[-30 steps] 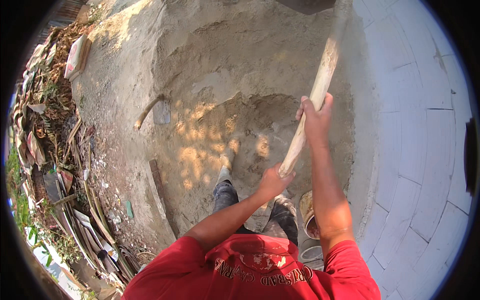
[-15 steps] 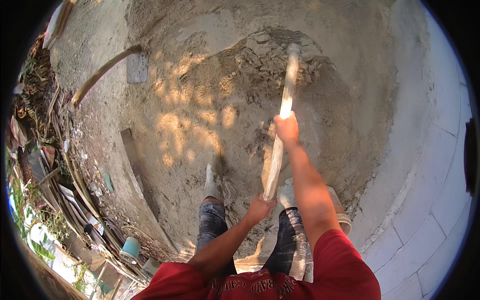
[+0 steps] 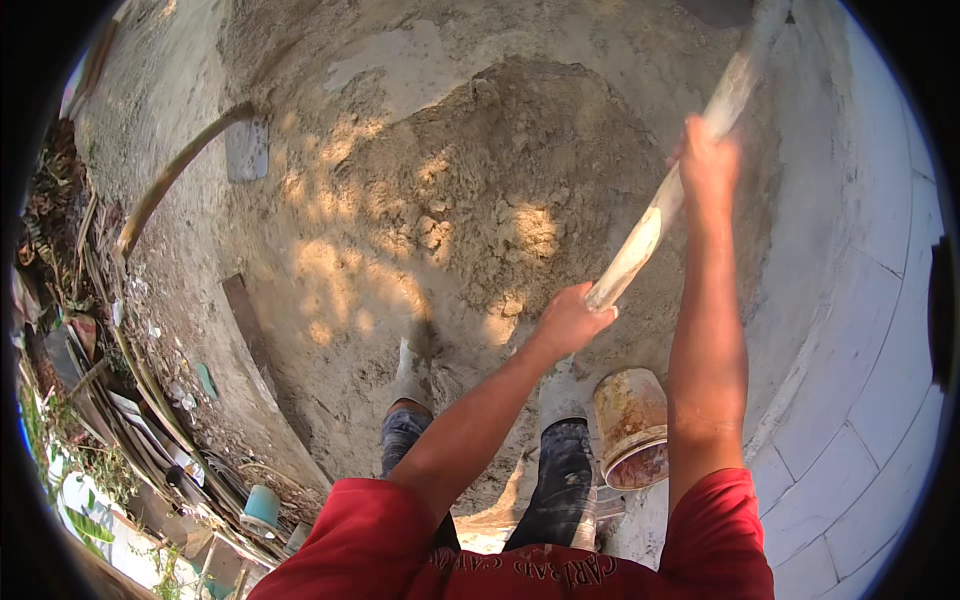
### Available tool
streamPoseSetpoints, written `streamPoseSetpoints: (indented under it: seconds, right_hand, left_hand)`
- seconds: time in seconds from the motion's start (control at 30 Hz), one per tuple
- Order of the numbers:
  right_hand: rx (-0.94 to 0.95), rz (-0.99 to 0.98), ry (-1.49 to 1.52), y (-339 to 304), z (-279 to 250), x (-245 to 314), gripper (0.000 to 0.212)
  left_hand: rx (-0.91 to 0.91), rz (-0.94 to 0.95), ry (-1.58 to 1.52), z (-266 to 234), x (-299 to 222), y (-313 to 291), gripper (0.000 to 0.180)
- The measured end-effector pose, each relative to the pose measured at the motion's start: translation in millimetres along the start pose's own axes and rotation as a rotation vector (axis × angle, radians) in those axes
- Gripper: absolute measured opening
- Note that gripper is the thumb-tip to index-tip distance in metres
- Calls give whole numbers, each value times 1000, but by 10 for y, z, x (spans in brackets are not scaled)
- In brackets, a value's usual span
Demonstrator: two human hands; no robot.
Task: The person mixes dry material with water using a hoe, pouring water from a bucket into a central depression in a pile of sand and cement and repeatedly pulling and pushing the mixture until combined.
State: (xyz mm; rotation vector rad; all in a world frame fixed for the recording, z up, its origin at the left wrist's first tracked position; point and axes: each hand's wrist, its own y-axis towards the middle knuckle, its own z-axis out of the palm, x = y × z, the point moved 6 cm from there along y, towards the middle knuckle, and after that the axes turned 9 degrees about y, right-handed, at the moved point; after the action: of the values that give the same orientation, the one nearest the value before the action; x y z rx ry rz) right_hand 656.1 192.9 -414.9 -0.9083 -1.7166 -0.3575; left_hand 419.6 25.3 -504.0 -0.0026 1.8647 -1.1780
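Note:
Both of my hands grip the pale wooden handle of a hoe [image 3: 640, 243], which slants up and away to the right. My left hand [image 3: 572, 322] is closed round its near end, above my right leg. Farther up the shaft, my right hand [image 3: 708, 158] is wrapped round it and slightly blurred. A dark grey blade [image 3: 718, 10] shows partly at the top edge, beside the blurred far end of the handle. In front of my feet lies a broad heap of damp, grey-brown sandy mix [image 3: 490, 165], with sunlit patches on it.
A second hoe [image 3: 180, 170] with a curved handle lies at the left. A stained bucket [image 3: 632, 415] lies tipped beside my right leg. A board [image 3: 250, 325] edges the mix on the left, with sticks and debris [image 3: 130, 400] beyond. A white block wall [image 3: 850, 400] curves along the right.
The hoe has lifted out of the mix and swung up to the right, with both hands moving along with it. The bucket, partly hidden before, now shows more fully.

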Motion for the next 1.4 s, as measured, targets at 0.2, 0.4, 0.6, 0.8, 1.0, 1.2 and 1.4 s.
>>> streamPoseSetpoints:
  seconds: [0.2,0.4,0.6,0.8,1.0,1.2,1.4]
  right_hand:
    - [76,640,-98,-895,289,-2217,34]
    - [94,620,-203,-2819,622,-2789,31]
    - [60,852,201,-3273,585,-1821,32]
    - [85,331,48,-1485,877,-613,34]
    - [384,325,-248,-519,1402,-1169,46]
    - [413,619,-438,-2496,1067,-1795,44]
    - [319,936,-127,-3396,532,-1719,52]
  left_hand:
    - [60,-87,-64,179,768,-874,40]
    - [224,-514,172,-72,2117,-2244,49]
    - [116,-459,283,-98,2453,-2631,45]
    - [-170,-147,163,-444,1352,-900,39]
    - [8,-386,-310,-164,503,-588,31]
    - [95,-671,-509,318,1617,-2279,28]
    - [141,-630,-34,405,2031,-3065,38]
